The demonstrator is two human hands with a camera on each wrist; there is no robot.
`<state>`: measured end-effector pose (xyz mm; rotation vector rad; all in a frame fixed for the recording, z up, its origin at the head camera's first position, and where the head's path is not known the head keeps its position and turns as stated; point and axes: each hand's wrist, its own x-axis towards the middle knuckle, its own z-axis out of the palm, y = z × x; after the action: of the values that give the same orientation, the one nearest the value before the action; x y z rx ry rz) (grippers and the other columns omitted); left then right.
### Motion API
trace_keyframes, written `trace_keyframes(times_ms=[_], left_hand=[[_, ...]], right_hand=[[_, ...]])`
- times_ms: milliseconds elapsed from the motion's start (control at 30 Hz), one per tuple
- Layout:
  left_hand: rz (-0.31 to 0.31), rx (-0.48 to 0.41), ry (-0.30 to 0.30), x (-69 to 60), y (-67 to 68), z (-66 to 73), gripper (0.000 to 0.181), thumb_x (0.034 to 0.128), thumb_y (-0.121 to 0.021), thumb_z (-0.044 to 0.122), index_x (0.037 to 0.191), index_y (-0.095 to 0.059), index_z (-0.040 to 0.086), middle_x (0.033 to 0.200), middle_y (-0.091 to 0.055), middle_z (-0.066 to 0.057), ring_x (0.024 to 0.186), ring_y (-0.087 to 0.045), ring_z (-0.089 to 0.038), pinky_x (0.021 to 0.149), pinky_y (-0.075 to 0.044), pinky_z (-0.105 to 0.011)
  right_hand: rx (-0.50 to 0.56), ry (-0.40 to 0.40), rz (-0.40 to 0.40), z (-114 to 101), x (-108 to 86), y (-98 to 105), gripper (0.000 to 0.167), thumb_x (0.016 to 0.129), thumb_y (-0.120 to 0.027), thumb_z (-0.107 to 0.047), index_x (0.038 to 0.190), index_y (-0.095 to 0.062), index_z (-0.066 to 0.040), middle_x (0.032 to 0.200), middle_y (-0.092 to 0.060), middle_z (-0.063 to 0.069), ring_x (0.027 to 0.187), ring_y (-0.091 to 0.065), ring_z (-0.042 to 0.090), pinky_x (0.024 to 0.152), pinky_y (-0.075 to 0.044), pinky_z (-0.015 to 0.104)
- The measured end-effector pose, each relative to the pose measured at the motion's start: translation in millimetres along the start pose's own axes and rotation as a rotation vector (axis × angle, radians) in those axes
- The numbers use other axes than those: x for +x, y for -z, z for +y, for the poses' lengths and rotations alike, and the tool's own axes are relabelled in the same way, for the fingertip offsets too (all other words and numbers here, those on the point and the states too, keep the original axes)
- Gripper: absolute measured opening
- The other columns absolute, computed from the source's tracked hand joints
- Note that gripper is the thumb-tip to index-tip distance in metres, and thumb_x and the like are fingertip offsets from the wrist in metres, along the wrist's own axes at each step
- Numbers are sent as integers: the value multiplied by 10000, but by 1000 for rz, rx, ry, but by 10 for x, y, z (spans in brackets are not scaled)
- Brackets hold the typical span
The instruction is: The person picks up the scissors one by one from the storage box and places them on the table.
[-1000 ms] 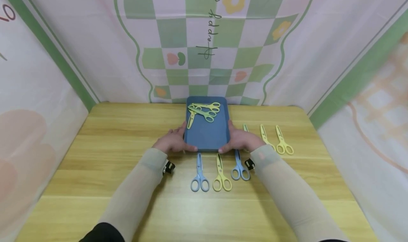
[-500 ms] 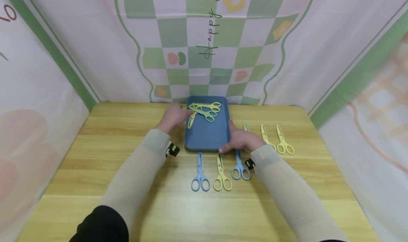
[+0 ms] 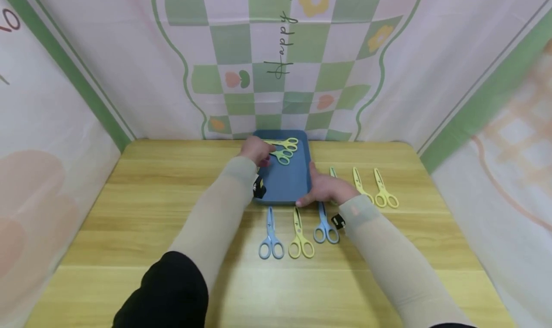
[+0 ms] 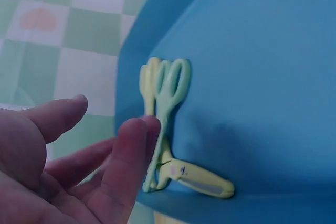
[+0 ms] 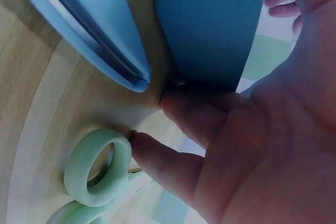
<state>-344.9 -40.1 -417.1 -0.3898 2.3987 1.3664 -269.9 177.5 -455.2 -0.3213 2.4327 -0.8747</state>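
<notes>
My left hand (image 3: 256, 150) reaches over the left rim of the blue tray (image 3: 284, 186). In the left wrist view its thumb is spread from the fingers, and a fingertip overlaps the green scissors (image 4: 167, 98); I cannot tell whether they touch. Two yellow scissors lie with the green pair; one yellow pair (image 4: 202, 179) crosses beneath it and is hidden by the hand in the head view. My right hand (image 3: 327, 189) holds the tray's near right corner, thumb on the near side and fingers along the right wall.
In front of the tray lie blue scissors (image 3: 270, 232), yellow scissors (image 3: 297, 227) and another blue pair (image 3: 322, 222). To the right are partly covered green scissors (image 3: 333, 172) and two yellow pairs, one (image 3: 379, 184) farthest out. A patterned curtain (image 3: 336, 45) hangs behind the table.
My left hand has let go of the tray's near left corner and moved up and right, over the scissors inside. The right hand and the tray stay in place.
</notes>
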Motion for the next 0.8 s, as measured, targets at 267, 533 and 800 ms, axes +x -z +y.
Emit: trace_keyframes(times_ms=[267, 533, 800], left_hand=[[103, 356, -96, 38, -245, 57, 439, 930, -696, 315, 1199, -655, -29, 1230, -643, -141, 907, -670, -232, 754, -543, -304], [100, 498, -83, 263, -466, 64, 342, 973, -585, 235, 1184, -677, -18, 1204, -661, -117, 973, -633, -216, 786, -544, -332], [94, 426, -40, 291, -576, 52, 270, 972, -598, 201, 1124, -692, -2, 1146, -670, -106, 924, -632, -208, 792, -545, -344]], right_hand=[[-18, -31, 0, 1, 9, -2, 1464, 717, -911, -354, 1484, 270, 45, 1557, -55, 388, 1425, -222, 458, 1169, -169, 478], [-21, -75, 4, 7, 5, -18, 1457, 723, -904, -376, 1500, 270, 0, 1585, 37, 328, 1449, -151, 439, 1176, -130, 465], [-61, -83, 0, -1, 7, -10, 1467, 713, -907, -405, 1505, 258, 6, 1569, -71, 357, 1426, -233, 441, 1169, -175, 463]])
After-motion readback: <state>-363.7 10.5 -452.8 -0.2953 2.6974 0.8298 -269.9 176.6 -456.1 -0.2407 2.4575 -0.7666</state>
